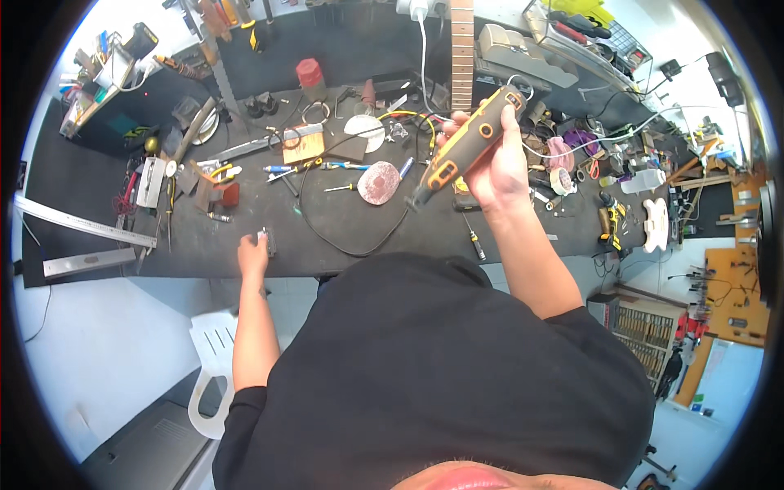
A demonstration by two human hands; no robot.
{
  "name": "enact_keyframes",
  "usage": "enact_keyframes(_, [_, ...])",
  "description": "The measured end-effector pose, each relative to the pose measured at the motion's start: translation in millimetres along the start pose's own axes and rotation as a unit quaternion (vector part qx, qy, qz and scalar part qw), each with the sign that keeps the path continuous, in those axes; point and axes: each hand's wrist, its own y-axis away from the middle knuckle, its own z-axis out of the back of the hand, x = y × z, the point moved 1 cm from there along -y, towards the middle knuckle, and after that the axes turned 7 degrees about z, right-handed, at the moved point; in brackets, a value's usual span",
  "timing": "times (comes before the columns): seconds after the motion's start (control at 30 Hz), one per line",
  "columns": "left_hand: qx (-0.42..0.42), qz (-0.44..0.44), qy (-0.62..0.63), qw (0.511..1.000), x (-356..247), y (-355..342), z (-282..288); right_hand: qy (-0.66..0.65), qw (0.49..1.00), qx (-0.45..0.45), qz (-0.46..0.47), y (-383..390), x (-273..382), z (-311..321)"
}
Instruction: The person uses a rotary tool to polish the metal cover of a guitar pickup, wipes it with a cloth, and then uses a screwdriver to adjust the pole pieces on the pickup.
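My right hand grips a black and yellow-orange rotary tool, raised over the bench and tilted, its nose pointing down to the lower left. My left hand is at the bench's front edge, fingers closed on or against a small grey metal piece, too small to make out clearly. A black cord loops across the dark bench between my hands. A round speckled reddish pad and a screwdriver lie just left of the tool's nose.
The dark bench holds metal rulers at left, a red-lidded jar at back, a yellow drill and white bottle at right. A fretted neck stands behind. A white plastic chair sits below the bench.
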Motion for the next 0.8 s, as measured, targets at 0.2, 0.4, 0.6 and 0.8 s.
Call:
enact_keyframes(0.2, [-0.011,0.005,-0.066,0.998,-24,20,-19,0.009,0.999,-0.015,-0.045,-9,-7,5])
enact_keyframes(0.4, [0.062,0.018,0.0,0.998,-2,5,-29,0.015,1.0,0.011,0.0,-2,9,5])
enact_keyframes(0.6, [0.402,0.22,0.634,0.623,-91,65,-19,-0.003,1.0,0.012,-0.019,-6,8,29])
enact_keyframes(0.8, [0.515,0.167,0.594,0.595,-173,115,15,-0.041,0.997,-0.024,-0.057,0,6,31])
